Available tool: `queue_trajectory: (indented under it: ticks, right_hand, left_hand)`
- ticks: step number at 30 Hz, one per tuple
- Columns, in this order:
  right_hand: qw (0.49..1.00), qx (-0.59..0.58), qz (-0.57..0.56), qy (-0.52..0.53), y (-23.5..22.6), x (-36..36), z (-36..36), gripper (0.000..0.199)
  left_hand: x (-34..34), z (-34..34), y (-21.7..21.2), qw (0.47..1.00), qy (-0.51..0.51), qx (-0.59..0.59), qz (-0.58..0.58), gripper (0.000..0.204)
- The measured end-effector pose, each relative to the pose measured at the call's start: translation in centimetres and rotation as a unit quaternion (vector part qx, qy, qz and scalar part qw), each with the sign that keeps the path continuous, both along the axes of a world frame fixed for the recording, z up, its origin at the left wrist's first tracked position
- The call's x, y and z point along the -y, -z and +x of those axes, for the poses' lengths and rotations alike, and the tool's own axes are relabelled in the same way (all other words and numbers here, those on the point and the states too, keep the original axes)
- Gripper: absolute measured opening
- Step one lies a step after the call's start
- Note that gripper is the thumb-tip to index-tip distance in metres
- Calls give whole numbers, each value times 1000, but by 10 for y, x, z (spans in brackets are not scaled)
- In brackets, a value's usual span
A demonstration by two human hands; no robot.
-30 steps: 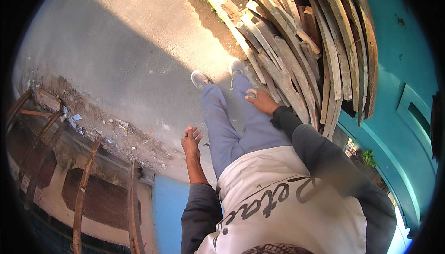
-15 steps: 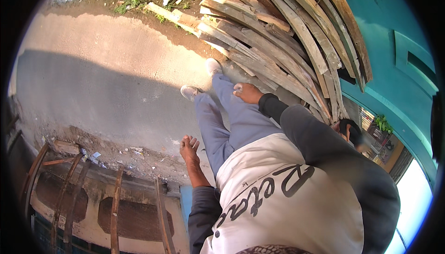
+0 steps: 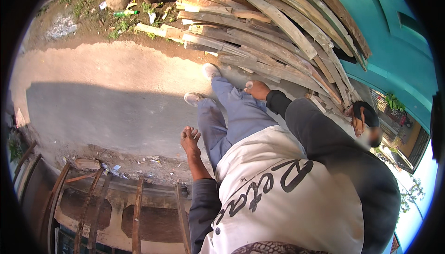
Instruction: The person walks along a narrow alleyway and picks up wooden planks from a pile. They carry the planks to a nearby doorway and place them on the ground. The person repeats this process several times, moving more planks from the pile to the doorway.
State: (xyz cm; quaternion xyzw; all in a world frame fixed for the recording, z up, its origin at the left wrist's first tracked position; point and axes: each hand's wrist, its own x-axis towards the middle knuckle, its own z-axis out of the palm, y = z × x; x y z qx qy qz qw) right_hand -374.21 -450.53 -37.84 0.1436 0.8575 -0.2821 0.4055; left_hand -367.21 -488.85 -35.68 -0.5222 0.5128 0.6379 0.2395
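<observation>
My left hand (image 3: 190,140) hangs beside my left leg, above the shaded pavement. Its fingers are loosely bent with gaps between them, and I see nothing in it. In front of my right thigh, my right hand (image 3: 257,90) is curled closed, with a pale spot by the thumb. What lies inside its fingers, if anything, is hidden. It is close to the blue-grey trousers (image 3: 245,110) I wear. Beyond it lies a large stack of rough wooden planks (image 3: 264,43), nearest to this hand.
Concrete pavement (image 3: 106,115) runs ahead, part sunlit, part shaded. A turquoise wall (image 3: 389,45) stands behind the planks. At right, another person (image 3: 366,119) in dark clothing bends by the stack. Wooden posts (image 3: 138,212) line a low wall at lower left. A green bottle (image 3: 126,13) lies on soil.
The view has shifted, and the planks and posts sit differently in it. My feet have changed position slightly. My left hand's fingers look looser. More of the other person shows.
</observation>
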Motion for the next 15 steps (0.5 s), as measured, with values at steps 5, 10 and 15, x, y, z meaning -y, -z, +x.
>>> queue_trajectory:
  ticks: [5,10,15]
  right_hand:
    - [998,-22,-33,49,-19,3,2,36]
    - [997,34,-37,57,-71,15,-1,38]
    - [994,-86,7,61,-64,11,55,38]
  left_hand:
    - [17,9,1,999,44,6,-4,53]
    - [58,11,-1,997,78,-2,-17,55]
    - [98,-1,-22,994,100,-39,-32,55]
